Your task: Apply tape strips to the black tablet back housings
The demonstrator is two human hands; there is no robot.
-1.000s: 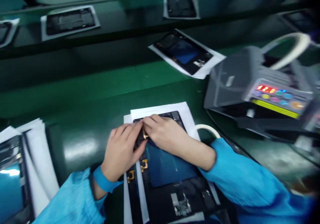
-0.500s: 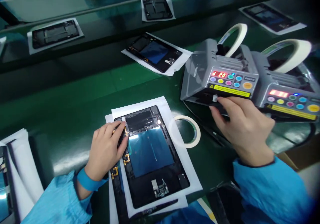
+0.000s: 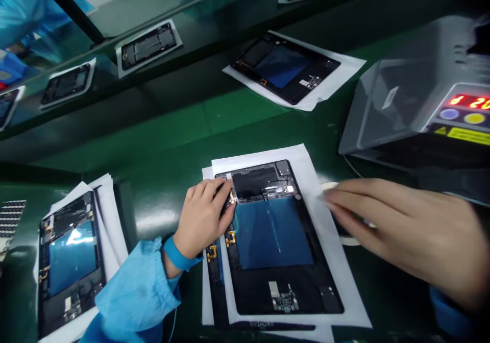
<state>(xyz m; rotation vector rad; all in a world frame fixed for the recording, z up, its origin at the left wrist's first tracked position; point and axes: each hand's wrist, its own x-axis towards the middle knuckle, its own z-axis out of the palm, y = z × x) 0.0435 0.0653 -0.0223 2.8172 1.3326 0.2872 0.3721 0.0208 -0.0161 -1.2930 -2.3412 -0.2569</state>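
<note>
My left hand (image 3: 206, 213) rests on the upper left edge of an opened tablet (image 3: 264, 282), its fingers bent together and the thumb close by, at an orange ribbon cable. The tablet lies with its circuit parts and blue-filmed battery (image 3: 273, 236) facing up, on a white sheet (image 3: 344, 282) stacked over another tablet. My right hand (image 3: 406, 230), smeared by motion, is in the air just right of the sheet with thumb and fingers pinched. The small piece of tape it gripped earlier is too blurred to see at the fingertips. A white tape roll (image 3: 350, 241) lies partly hidden behind this hand.
A grey tape dispenser (image 3: 390, 108) with a red display stands at the right. Another opened tablet (image 3: 57, 302) lies on white sheets at the left. Beyond the bench, a tablet (image 3: 283, 72) and several more on sheets lie along a dark belt. A blue-clothed person (image 3: 23, 11) is at upper left.
My right hand has left the dispenser and come down and toward the tablet. My view has turned left, shifting everything rightward. My left hand stays at the tablet's edge.
</note>
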